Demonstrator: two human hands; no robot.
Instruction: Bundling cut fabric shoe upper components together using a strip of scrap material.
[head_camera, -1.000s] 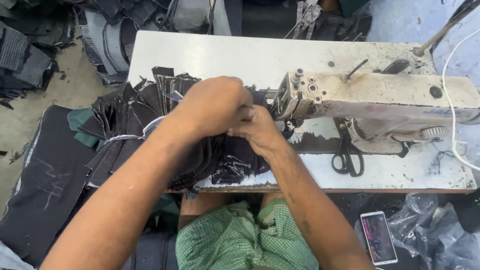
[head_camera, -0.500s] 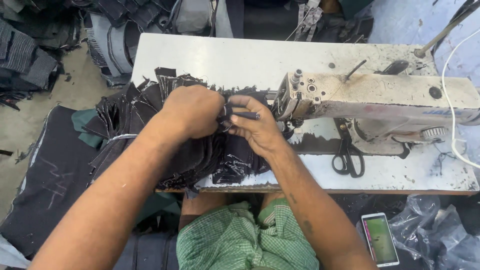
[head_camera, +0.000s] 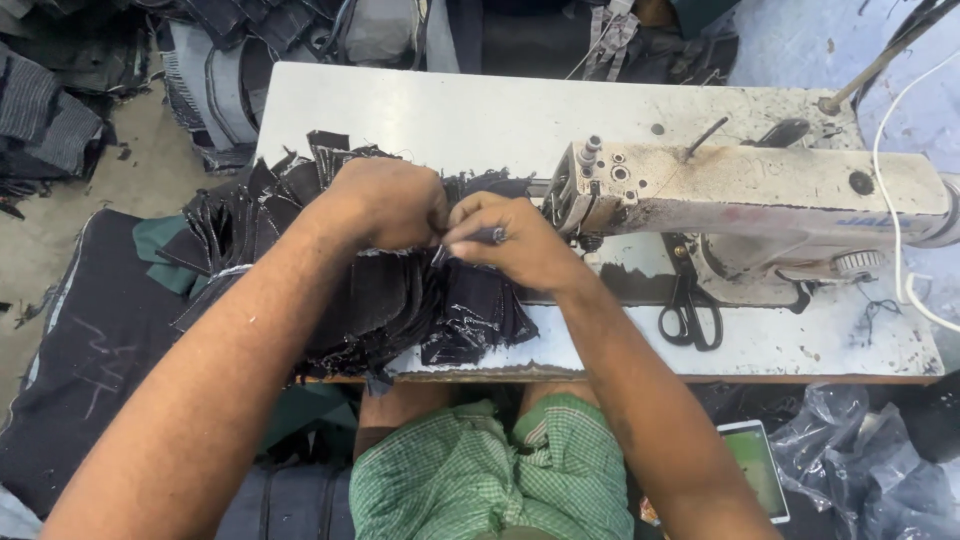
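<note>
**Both hands closed on dark cut pieces beside the machine head**

My left hand (head_camera: 385, 205) is curled into a loose fist on top of the stack of dark fabric pieces (head_camera: 390, 290), knuckles up, thumb and fingers gripping an upper edge. My right hand (head_camera: 515, 240) meets it from the right, fingertips pressed together in a pinch on a small dark item (head_camera: 487, 236) at the edge of the same stack. I cannot tell whether this is a tool or a fold of cloth. The two hands touch at the thumbs.

The stack lies fanned over the front left part of the white sewing table (head_camera: 440, 115), several pieces hanging over the near edge above my green checked garment (head_camera: 470, 480). The frayed edges are uneven.

The sewing machine (head_camera: 740, 190) stands just beside my right hand, its needle end nearest the knuckles. Black scissors (head_camera: 690, 310) lie on the table under the machine arm, apart from both hands. A phone (head_camera: 755, 468) rests low to the right, next to clear plastic bags (head_camera: 860, 450). More dark fabric (head_camera: 80, 350) covers the floor to my left.

Assessment: good handling here calls for a steady left-hand grip so the stack does not slide off the near edge, and a right-hand pinch that takes one layer only. Knuckles should stay clear of the needle end.
</note>
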